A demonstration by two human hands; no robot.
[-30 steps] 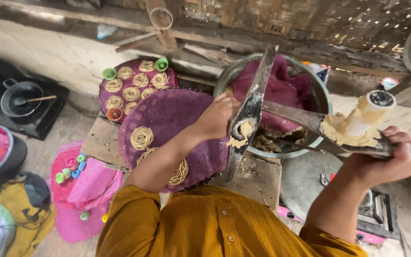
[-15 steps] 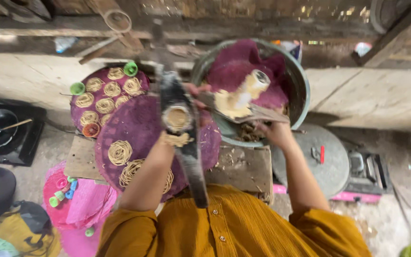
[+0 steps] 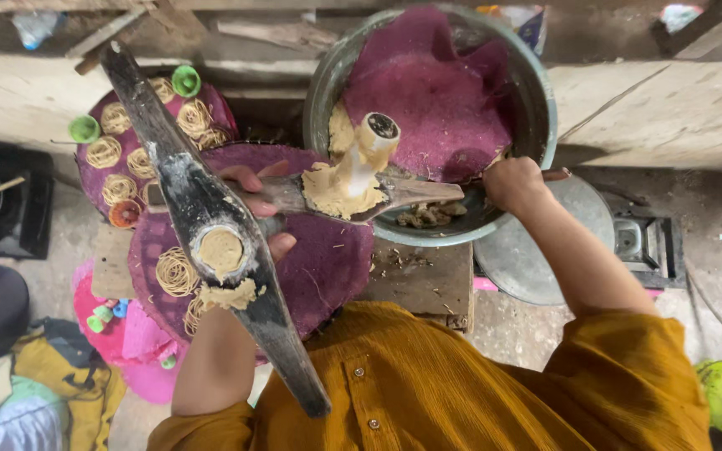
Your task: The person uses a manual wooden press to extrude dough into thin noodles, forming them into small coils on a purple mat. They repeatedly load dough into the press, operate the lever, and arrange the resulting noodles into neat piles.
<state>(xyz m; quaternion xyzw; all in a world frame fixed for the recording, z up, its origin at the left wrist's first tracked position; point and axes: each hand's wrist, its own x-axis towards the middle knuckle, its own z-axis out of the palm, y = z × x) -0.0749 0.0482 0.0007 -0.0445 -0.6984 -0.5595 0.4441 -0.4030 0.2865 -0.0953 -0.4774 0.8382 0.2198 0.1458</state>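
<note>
With each hand (image 3: 254,209) (image 3: 511,184) clenched on the opened dough press (image 3: 219,250), dough could be dropped beside the purple mat (image 3: 327,259) at frame centre

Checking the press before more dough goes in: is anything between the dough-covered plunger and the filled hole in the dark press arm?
Nothing visible blocks it. The plunger is swung aside toward the metal bowl; the dough-filled hole lies uncovered, the left hand behind the press arm.

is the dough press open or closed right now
Open. The plunger arm, smeared with dough, is swung up and away from the cylinder arm, whose dough-filled hole shows uncovered. Left hand grips near the hinge.
</note>
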